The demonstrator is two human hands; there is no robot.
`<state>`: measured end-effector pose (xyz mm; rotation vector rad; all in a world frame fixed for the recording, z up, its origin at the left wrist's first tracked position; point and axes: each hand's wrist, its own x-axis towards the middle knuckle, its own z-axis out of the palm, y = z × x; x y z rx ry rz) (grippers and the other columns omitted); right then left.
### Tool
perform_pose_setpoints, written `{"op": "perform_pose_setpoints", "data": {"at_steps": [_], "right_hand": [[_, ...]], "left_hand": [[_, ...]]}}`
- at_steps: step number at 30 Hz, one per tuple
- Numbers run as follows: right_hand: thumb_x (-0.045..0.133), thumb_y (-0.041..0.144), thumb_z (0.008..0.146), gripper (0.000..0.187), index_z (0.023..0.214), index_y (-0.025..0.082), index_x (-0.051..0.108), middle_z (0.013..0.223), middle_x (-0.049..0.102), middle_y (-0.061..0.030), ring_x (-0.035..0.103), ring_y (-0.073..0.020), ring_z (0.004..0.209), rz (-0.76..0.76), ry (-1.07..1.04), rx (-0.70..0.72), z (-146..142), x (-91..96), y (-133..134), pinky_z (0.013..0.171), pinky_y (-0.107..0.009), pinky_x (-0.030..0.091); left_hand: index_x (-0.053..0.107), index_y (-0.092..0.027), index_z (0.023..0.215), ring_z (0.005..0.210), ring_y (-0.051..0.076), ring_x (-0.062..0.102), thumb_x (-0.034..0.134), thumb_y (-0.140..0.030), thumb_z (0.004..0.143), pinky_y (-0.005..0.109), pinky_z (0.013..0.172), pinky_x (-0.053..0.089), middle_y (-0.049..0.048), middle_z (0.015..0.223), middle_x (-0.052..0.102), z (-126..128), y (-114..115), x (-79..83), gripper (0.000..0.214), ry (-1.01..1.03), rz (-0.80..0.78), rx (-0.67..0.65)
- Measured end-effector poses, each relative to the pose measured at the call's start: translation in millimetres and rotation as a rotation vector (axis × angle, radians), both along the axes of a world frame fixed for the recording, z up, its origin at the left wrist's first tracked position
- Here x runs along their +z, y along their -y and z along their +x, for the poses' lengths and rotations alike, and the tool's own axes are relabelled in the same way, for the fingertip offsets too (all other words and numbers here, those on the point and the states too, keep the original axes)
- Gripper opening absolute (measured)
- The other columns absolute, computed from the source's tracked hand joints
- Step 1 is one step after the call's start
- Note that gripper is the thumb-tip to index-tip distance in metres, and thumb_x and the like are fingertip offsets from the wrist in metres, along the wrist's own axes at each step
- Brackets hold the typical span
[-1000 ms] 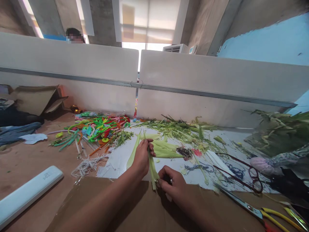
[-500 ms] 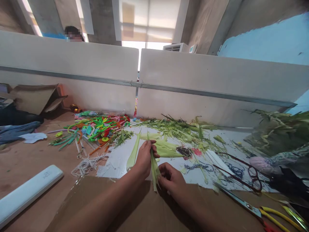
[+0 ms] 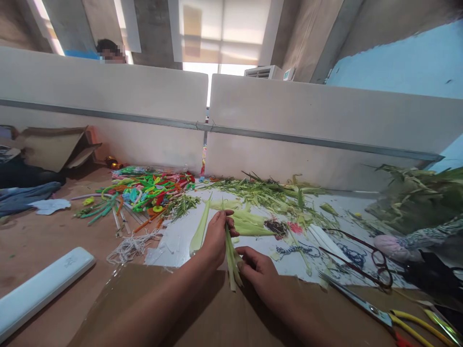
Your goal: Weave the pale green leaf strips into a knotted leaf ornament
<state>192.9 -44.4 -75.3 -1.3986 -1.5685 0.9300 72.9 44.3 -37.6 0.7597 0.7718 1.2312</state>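
Both hands (image 3: 217, 236) (image 3: 261, 274) palm-down, fingers (image 3: 233, 232) pinching one leaf strip (image 3: 230, 255).

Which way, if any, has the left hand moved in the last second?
Yes, slightly: the left hand has shifted right, away from the flat leaf lying on the white sheet.
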Motion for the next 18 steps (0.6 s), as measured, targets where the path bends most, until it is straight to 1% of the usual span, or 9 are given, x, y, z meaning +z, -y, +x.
{"op": "perform_pose_setpoints", "data": {"at_steps": [2, 6, 10, 12, 14, 16, 18], "right_hand": [[0.053, 0.026, 0.081, 0.035, 0.107, 0.018, 0.074, 0.063, 0.053, 0.0027, 0.044, -0.0165, 0.061, -0.001, 0.011, -0.002, 0, 1.5, 0, 0.060, -0.027, 0.031], [0.049, 0.024, 0.079, 0.045, 0.117, 0.018, 0.073, 0.061, 0.046, 0.0049, 0.042, -0.0155, 0.059, -0.008, 0.040, 0.009, 0, 2.3, 0, 0.061, -0.027, 0.030], [0.050, 0.025, 0.079, 0.047, 0.120, 0.018, 0.071, 0.059, 0.044, 0.0059, 0.043, -0.0154, 0.058, 0.000, 0.061, 0.014, 0, 3.4, 1, 0.060, -0.027, 0.029], [0.052, 0.027, 0.080, 0.042, 0.116, 0.017, 0.071, 0.061, 0.051, 0.0045, 0.047, -0.0160, 0.059, -0.003, 0.060, 0.010, 0, 6.3, 2, 0.061, -0.028, 0.032], [0.056, 0.032, 0.083, 0.034, 0.108, 0.017, 0.072, 0.069, 0.061, 0.0010, 0.051, -0.0166, 0.061, 0.006, 0.034, -0.008, 1, 10.9, 2, 0.061, -0.028, 0.036], [0.059, 0.038, 0.087, 0.028, 0.101, 0.018, 0.072, 0.083, 0.068, -0.0037, 0.057, -0.0184, 0.069, 0.058, -0.012, -0.045, 5, 15.9, 1, 0.065, -0.029, 0.041], [0.060, 0.043, 0.090, 0.030, 0.100, 0.019, 0.074, 0.096, 0.071, -0.0073, 0.061, -0.0213, 0.081, 0.125, -0.077, -0.101, 11, 18.9, -3, 0.068, -0.030, 0.045]], "left_hand": [[0.059, -0.014, 0.101, 0.048, 0.009, 0.048, 0.057, -0.040, 0.093, 0.023, 0.053, 0.047, -0.0052, 0.064, 0.051, 0, 0, -0.6, 0.027, -0.002, 0.007, 0.004], [0.059, -0.014, 0.101, 0.049, 0.009, 0.047, 0.058, -0.042, 0.092, 0.024, 0.054, 0.047, -0.0056, 0.065, 0.050, -1, -1, -1.9, 0.029, -0.002, 0.015, 0.004], [0.058, -0.015, 0.099, 0.048, 0.009, 0.046, 0.061, -0.048, 0.088, 0.023, 0.052, 0.044, -0.0058, 0.064, 0.050, -1, -1, -2.0, 0.034, -0.006, 0.028, -0.002], [0.058, -0.016, 0.096, 0.047, 0.007, 0.041, 0.066, -0.051, 0.084, 0.020, 0.048, 0.038, -0.0072, 0.061, 0.046, -2, -1, -1.5, 0.038, -0.005, 0.038, -0.008], [0.057, -0.017, 0.091, 0.044, 0.006, 0.032, 0.070, -0.054, 0.080, 0.018, 0.043, 0.028, -0.0097, 0.057, 0.038, -3, -2, -1.0, 0.041, -0.018, 0.043, -0.039], [0.056, -0.018, 0.088, 0.043, 0.005, 0.022, 0.071, -0.058, 0.078, 0.018, 0.041, 0.018, -0.0115, 0.054, 0.032, -3, -1, -0.9, 0.043, -0.073, 0.056, -0.112], [0.055, -0.019, 0.084, 0.042, 0.005, 0.018, 0.069, -0.062, 0.077, 0.019, 0.041, 0.014, -0.0117, 0.053, 0.031, -1, 2, -1.2, 0.045, -0.141, 0.076, -0.199]]}}
